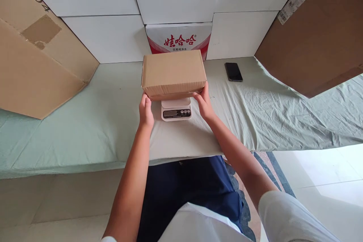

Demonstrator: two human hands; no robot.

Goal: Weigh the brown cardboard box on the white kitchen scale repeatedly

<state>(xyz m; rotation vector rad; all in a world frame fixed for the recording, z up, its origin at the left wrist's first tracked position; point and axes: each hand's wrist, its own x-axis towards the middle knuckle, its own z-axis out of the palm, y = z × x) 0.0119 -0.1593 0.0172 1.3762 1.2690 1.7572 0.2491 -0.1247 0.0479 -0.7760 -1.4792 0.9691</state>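
A closed brown cardboard box [173, 72] rests on a small white digital scale [176, 110], whose display and buttons face me. My left hand [146, 112] touches the box's near left corner from below. My right hand [203, 103] grips its near right corner. Both hands hold the box from the front edge. The scale stands on a pale green cloth [85, 121] that covers the table.
A black phone [233, 71] lies on the cloth to the right. A red and white carton [178, 39] stands behind the box against white panels. Large cardboard boxes lean at the left [36, 56] and right [317, 34].
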